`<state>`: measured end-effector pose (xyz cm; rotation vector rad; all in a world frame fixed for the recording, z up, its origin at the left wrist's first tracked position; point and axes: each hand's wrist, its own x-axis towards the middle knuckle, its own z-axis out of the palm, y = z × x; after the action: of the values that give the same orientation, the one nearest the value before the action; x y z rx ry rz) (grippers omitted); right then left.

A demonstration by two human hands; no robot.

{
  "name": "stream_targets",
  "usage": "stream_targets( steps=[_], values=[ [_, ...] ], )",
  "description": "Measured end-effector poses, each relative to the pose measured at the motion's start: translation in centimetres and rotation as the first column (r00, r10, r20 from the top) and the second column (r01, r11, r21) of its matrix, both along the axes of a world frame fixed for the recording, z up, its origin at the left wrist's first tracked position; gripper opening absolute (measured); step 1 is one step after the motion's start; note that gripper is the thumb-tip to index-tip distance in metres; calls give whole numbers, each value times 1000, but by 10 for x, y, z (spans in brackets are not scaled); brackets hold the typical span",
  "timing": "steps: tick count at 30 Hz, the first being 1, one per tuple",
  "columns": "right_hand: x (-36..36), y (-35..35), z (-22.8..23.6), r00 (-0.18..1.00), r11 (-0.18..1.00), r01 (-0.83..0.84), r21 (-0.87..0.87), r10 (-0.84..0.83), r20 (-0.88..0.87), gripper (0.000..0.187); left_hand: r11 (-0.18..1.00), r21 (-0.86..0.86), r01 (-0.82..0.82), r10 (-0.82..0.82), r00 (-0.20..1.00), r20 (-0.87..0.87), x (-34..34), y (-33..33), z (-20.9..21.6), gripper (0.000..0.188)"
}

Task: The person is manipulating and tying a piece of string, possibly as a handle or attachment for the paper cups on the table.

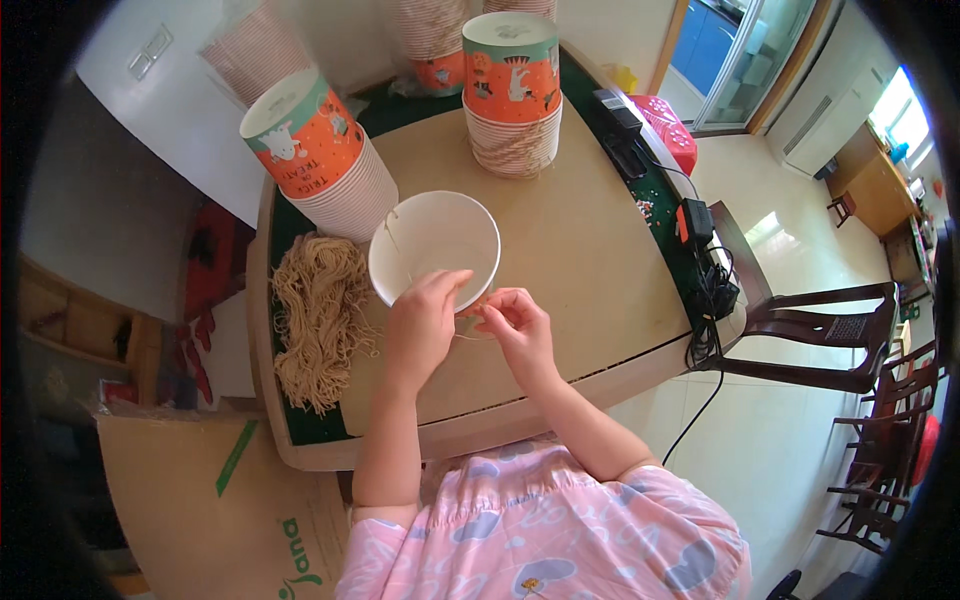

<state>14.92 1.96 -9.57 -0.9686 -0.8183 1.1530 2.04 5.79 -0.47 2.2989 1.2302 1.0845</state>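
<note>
A white-lined paper bucket [437,235] stands mouth up on the table, in front of me. My left hand [428,315] grips its near rim, with fingers reaching over the edge into the mouth. Just right of it, my right hand [517,332] pinches a thin beige string [466,338] at the bucket's near side, thumb and fingertips together. Another length of string [391,232] hangs inside the bucket's far left wall. To the left lies a loose hank of beige strings [318,322]. The spot where string meets bucket is partly hidden by my fingers.
Orange and green paper buckets stand in a stack [318,160] at the left and another stack [513,95] at the back. Black adapters and cables [712,290] line the table's right edge. A dark wooden chair [820,335] is beyond, a cardboard box [215,500] at lower left.
</note>
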Motion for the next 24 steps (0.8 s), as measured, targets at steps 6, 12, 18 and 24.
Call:
stream_targets(
  steps=[6, 12, 18, 24],
  values=[
    [-3, 7, 0, 998, 999, 7, -46, -10, -63, 8, 901, -427, 78, -129, 987, -93, 1, 11, 7, 21],
    [-3, 7, 0, 998, 998, 1, -64, -6, -67, 9, 891, -439, 121, -150, 988, -32, 1, 13, 3, 20],
    [-2, 7, -1, 999, 997, -3, -81, -1, -48, 8, 869, -472, 150, -161, 987, 17, 1, 13, 1, 18],
    [2, 5, -1, 1000, 997, -11, -73, 11, -7, 9, 860, -508, 42, -123, 984, -127, 5, 11, 3, 13]
  ],
)
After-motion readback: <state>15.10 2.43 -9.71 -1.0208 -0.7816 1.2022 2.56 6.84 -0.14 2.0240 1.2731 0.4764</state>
